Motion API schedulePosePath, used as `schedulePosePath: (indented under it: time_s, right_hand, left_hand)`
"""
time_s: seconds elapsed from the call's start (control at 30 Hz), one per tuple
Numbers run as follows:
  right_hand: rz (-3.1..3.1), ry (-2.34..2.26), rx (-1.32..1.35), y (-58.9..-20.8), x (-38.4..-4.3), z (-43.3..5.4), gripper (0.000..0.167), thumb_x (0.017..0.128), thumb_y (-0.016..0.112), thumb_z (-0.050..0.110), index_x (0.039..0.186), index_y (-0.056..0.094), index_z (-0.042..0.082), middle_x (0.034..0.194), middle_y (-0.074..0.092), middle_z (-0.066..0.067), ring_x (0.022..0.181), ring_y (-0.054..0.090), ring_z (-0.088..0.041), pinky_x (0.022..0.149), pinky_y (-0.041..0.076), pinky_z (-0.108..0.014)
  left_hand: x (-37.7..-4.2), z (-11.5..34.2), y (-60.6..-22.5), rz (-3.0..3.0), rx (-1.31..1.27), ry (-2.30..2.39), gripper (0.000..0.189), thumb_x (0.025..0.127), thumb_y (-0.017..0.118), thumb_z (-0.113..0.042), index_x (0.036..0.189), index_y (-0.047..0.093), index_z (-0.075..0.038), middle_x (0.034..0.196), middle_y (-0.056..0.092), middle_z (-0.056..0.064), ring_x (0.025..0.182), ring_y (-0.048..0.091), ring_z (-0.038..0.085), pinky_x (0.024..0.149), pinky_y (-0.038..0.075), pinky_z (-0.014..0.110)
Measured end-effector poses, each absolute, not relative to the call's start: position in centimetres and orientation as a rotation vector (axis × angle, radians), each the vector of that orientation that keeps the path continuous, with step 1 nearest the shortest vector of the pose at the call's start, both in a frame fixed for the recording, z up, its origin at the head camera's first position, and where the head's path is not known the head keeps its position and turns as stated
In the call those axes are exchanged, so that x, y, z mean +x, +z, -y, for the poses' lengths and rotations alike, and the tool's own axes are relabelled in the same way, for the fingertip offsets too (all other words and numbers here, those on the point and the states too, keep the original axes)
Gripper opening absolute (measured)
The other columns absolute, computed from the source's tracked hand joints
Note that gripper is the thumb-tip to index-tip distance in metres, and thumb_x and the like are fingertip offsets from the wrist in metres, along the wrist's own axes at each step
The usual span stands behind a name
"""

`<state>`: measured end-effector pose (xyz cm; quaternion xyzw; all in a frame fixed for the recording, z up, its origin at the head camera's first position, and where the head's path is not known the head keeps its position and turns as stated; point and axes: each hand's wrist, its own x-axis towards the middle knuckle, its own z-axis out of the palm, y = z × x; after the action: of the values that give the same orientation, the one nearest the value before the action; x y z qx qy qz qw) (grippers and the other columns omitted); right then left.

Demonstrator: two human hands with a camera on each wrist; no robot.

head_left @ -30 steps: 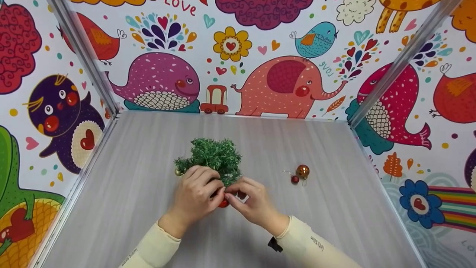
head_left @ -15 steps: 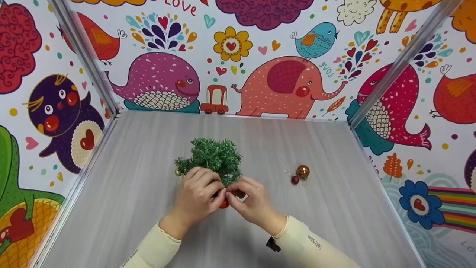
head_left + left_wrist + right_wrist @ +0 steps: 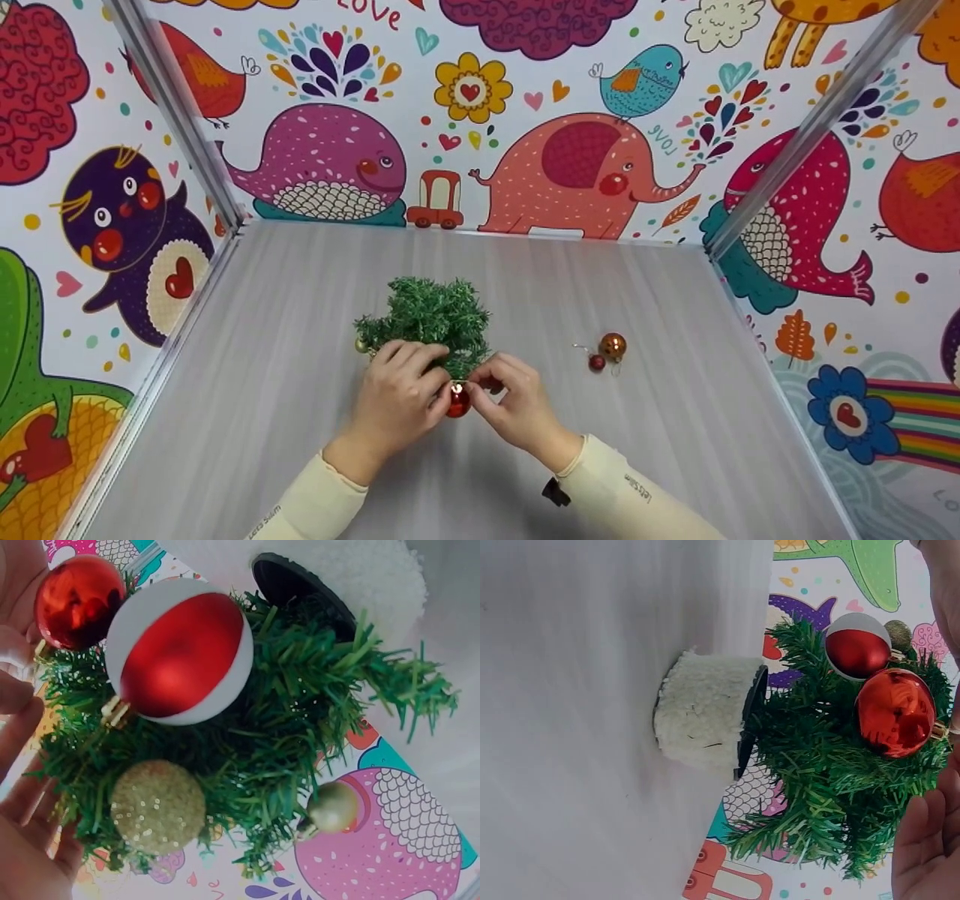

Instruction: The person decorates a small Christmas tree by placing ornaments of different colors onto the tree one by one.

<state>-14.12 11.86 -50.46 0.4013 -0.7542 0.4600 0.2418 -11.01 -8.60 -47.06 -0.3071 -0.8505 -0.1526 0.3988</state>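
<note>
From the right wrist, the red bauble (image 3: 896, 712) looks glossy. The white base (image 3: 705, 712) at its 9 o'clock looks rough.

- Right cuff (image 3: 577, 461): pale cream, plain-edged, around the wrist.
- Right sleeve (image 3: 609, 486): same cream, smooth and close-fitting, running up the arm from the right cuff.
- Dark lettering (image 3: 637, 487): small, slanted, up-arm of the right cuff.
- Black tab (image 3: 556, 493): just beside the right cuff.
- Left sleeve (image 3: 319, 501): matching cream, across from the right cuff, also lettered.
</note>
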Motion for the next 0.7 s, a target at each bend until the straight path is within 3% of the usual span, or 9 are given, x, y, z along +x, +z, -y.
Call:
schedulePosePath:
  time_s: [0.2, 0.5, 0.7]
  right_hand:
    - [2.097, 1.282, 1.079, -50.65, -14.07, -12.00, 0.015, 0.083, 0.071, 0.001, 0.086, 0.067, 0.014, 0.081, 0.062, 0.003, 0.067, 0.058, -0.015, 0.057, 0.051, -0.025]
    - [2.128, 1.169, 1.083, -50.64, -13.77, -11.85, 0.014, 0.084, 0.071, 0.004, 0.084, 0.066, 0.017, 0.081, 0.060, 0.007, 0.071, 0.057, -0.008, 0.061, 0.048, -0.019]
    - [2.072, 0.983, 1.083, -50.11, -14.07, -11.37, 0.010, 0.083, 0.071, 0.009, 0.083, 0.065, 0.017, 0.080, 0.059, 0.008, 0.073, 0.054, -0.008, 0.063, 0.046, -0.020]
  left_hand:
    - [-11.03, 8.30, -47.33, 2.164, -0.771, -0.364, 0.007, 0.077, 0.071, -0.014, 0.071, 0.070, -0.010, 0.088, 0.070, 0.004, 0.082, 0.064, 0.025, 0.085, 0.049, 0.042]
    - [-10.93, 8.42, -47.11, 2.156, -0.758, -0.385, 0.004, 0.070, 0.074, -0.011, 0.070, 0.070, -0.010, 0.087, 0.069, 0.004, 0.081, 0.063, 0.025, 0.085, 0.048, 0.042]
    - [-10.69, 8.72, -47.05, 2.158, -0.733, -0.361, 0.003, 0.071, 0.073, -0.010, 0.070, 0.070, -0.009, 0.086, 0.069, 0.004, 0.081, 0.064, 0.025, 0.086, 0.048, 0.043]
